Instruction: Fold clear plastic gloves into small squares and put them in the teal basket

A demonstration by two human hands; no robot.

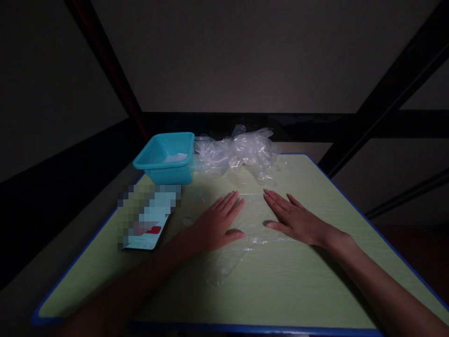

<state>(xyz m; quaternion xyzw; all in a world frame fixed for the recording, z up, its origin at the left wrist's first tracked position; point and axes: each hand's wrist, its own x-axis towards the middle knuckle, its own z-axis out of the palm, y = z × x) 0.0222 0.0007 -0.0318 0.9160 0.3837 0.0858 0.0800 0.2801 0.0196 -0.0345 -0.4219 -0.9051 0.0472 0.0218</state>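
Observation:
A clear plastic bag (254,217) lies spread out on the pale green table, its see-through edges hard to make out. On its left part rests my left hand (219,222), palm down, fingers stretched out and thumb apart. My right hand (293,215) lies flat on the right part of the bag, its fingers pointing up and to the left. A stretch of the bag shows between the two hands. Neither hand is closed around anything.
Behind the hands sits a crumpled pile of clear plastic bags (242,152). A turquoise basket (170,173) with something white inside stands at the back left. Nearer, a phone (150,227) with a lit, partly blurred screen lies left of my left hand. Blue edging rims the table (298,290).

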